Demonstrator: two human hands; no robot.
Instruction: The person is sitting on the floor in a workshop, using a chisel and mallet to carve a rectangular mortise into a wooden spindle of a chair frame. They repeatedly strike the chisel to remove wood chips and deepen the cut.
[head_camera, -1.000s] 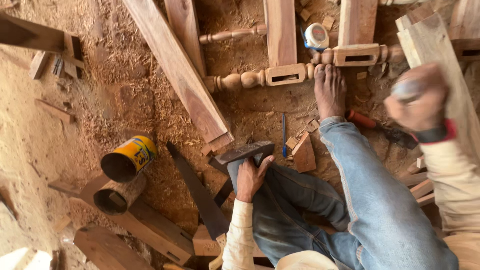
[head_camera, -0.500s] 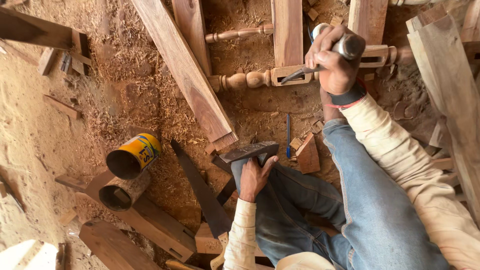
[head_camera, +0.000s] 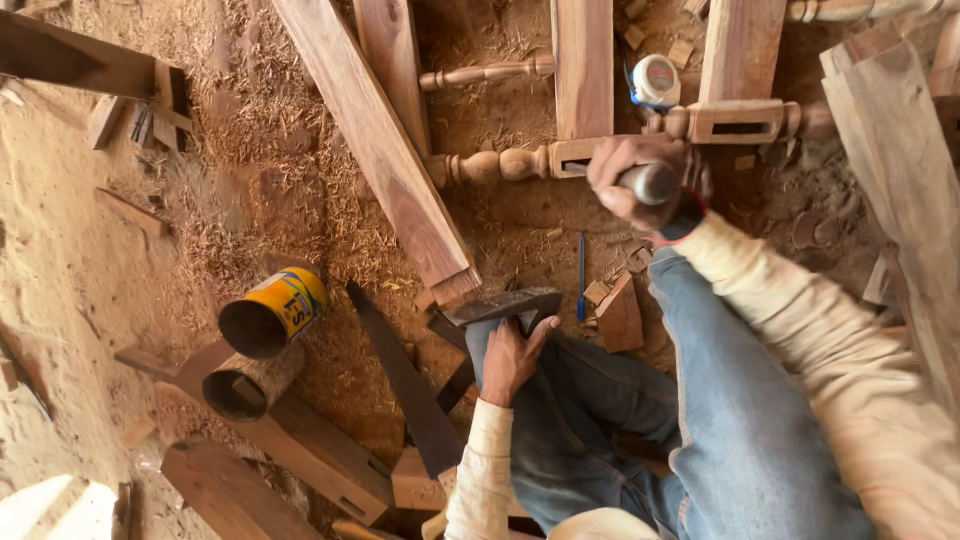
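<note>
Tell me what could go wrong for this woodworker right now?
The right hand grips a metal-handled tool at the mortise in the turned wooden post; a slip might gouge the post. The left hand rests on a hammer, and loose offcuts by the knee could slide underfoot.

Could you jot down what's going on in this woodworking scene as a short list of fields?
Setting: sawdust-covered dirt floor, person seated
Right hand: grips a metal-handled tool over the mortised turned wooden leg
Left hand: rests on a hammer by the knee
Nearby: blue pen, tape measure, yellow tin can on its side, planks
</note>
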